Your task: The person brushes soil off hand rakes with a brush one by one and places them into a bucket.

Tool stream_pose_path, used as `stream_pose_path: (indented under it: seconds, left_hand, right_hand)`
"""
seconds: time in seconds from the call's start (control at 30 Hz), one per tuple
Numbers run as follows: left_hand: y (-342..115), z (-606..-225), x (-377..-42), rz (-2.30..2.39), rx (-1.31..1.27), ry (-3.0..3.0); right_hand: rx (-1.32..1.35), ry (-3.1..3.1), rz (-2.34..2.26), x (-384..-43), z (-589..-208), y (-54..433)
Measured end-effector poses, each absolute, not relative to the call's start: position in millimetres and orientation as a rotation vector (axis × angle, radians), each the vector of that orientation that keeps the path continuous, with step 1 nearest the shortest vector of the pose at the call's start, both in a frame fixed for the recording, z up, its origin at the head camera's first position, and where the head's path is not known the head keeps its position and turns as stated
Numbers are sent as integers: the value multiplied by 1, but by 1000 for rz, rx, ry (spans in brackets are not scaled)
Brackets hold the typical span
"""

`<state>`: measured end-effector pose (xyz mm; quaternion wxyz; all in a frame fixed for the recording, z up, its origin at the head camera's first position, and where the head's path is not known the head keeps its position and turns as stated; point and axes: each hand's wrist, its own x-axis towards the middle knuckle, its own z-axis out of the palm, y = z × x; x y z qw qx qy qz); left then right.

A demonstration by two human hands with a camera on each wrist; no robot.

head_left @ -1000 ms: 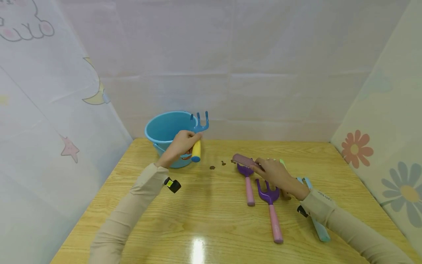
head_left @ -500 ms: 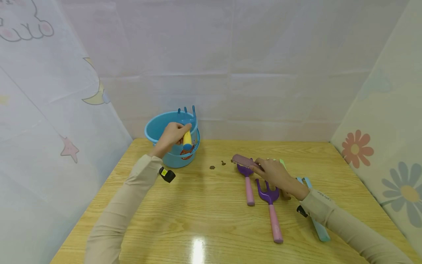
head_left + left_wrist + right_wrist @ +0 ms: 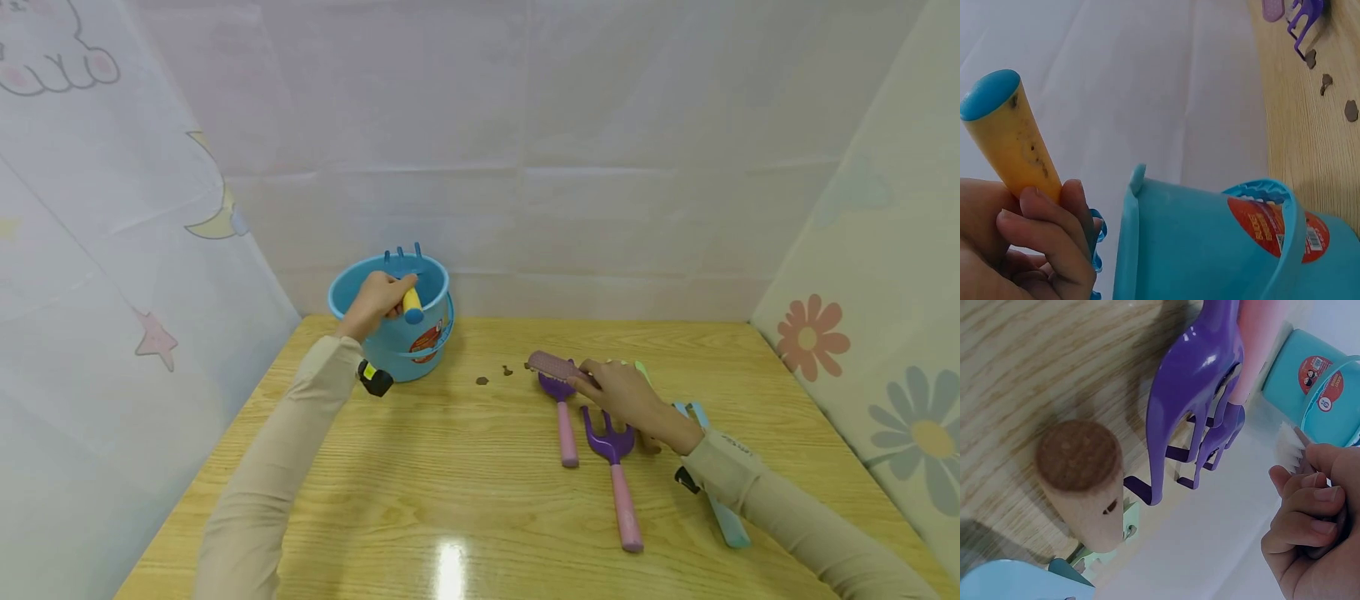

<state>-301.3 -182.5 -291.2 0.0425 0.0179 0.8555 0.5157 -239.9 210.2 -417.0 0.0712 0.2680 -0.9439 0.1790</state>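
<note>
My left hand (image 3: 378, 298) grips the yellow handle of a toy hand rake (image 3: 412, 302), whose blue tines point up and away over the blue bucket (image 3: 390, 346). In the left wrist view, curled fingers wrap the dirt-specked yellow handle (image 3: 1019, 147) next to the bucket's rim (image 3: 1137, 181). A brush (image 3: 553, 367) with a brownish-pink back and white bristles is held in my right hand (image 3: 618, 390). In the head view the brush overlaps the head of a purple rake with a pink handle (image 3: 567, 433).
A purple fork (image 3: 613, 447) with a pink handle lies in front of the right hand. A wooden-handled tool (image 3: 1079, 478) and a light-blue tool (image 3: 729, 521) lie to the right, partly hidden by the arm. Several brown crumbs (image 3: 482, 381) dot the table between bucket and brush.
My left hand has moved left and slightly away with the rake, from the bucket's right side to over its opening. The right hand and brush have stayed in place.
</note>
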Motion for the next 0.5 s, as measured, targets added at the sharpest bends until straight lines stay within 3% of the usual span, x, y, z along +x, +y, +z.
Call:
stream_pose_path:
  seconds: [0.5]
  left_hand:
    - [-194, -299, -327, 1530, -187, 2523]
  right_hand:
    - [813, -2828, 536, -240, -421, 210]
